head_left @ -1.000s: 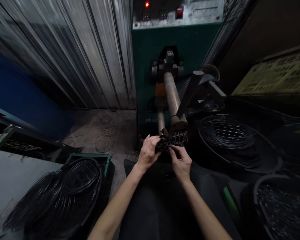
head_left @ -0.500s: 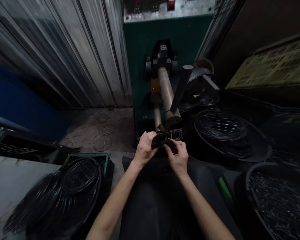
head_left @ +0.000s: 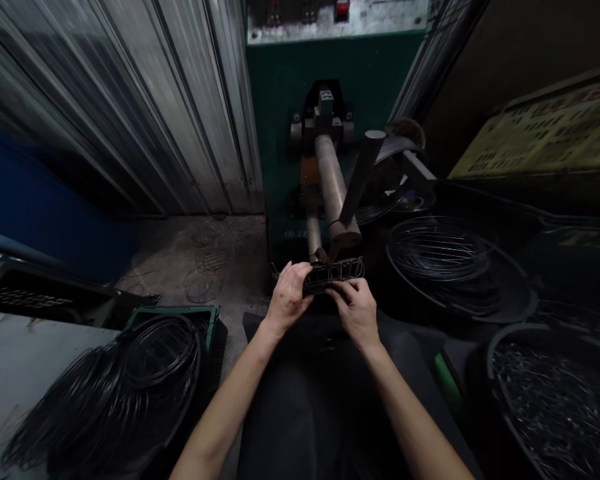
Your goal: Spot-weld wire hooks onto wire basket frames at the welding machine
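Note:
A small dark wire basket (head_left: 336,273) sits under the tip of a metal welding arm (head_left: 333,187) on a green machine (head_left: 330,87). My left hand (head_left: 287,299) grips the basket's left end with curled fingers. My right hand (head_left: 357,310) pinches its front edge from the right. Both forearms reach up from the bottom of the view over a dark apron (head_left: 320,400). The basket's underside is hidden by my fingers.
A pile of black wire rings (head_left: 120,387) lies lower left beside a green crate (head_left: 180,317). More wire rings (head_left: 445,257) stack to the right. A tub of small metal pieces (head_left: 555,407) sits lower right. Corrugated metal sheeting (head_left: 130,107) stands behind on the left.
The view tilted down slightly over the second. My right hand closed in on the basket's front edge. My left hand kept its hold on the left end.

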A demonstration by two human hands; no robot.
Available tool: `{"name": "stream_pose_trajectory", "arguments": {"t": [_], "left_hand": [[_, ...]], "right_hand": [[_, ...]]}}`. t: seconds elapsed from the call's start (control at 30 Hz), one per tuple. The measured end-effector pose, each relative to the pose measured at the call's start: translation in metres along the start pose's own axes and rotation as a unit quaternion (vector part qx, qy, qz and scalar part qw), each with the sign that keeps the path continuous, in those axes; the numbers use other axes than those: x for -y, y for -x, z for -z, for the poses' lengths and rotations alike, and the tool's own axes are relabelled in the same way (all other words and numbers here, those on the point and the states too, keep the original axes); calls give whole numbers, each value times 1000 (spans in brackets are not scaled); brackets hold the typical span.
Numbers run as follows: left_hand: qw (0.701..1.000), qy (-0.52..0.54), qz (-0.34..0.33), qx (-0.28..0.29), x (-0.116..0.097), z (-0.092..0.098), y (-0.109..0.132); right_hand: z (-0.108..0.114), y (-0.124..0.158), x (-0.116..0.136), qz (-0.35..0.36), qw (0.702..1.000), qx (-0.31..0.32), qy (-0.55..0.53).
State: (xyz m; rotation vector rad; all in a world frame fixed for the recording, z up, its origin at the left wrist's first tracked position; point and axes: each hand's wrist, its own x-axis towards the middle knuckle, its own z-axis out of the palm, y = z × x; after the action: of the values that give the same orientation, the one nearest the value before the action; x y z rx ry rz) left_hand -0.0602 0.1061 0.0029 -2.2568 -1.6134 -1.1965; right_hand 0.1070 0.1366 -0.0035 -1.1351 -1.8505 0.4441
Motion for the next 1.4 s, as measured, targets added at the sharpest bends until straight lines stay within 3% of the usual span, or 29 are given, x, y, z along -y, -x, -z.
{"name": "stream_pose_trajectory", "arguments": {"t": [0.33,0.83,1.4], "left_hand": [[1000,15,24,13,-6,9,-6],[999,-19,-33,-8,5,0,-3],[998,-35,-48,-19,6,1,-4]], "right_hand": [[4,-3,6,4,1000,17,3],[-3,3,6,-7,999,-34,10],[-3,4,-2,-29,999,8,13]]}}
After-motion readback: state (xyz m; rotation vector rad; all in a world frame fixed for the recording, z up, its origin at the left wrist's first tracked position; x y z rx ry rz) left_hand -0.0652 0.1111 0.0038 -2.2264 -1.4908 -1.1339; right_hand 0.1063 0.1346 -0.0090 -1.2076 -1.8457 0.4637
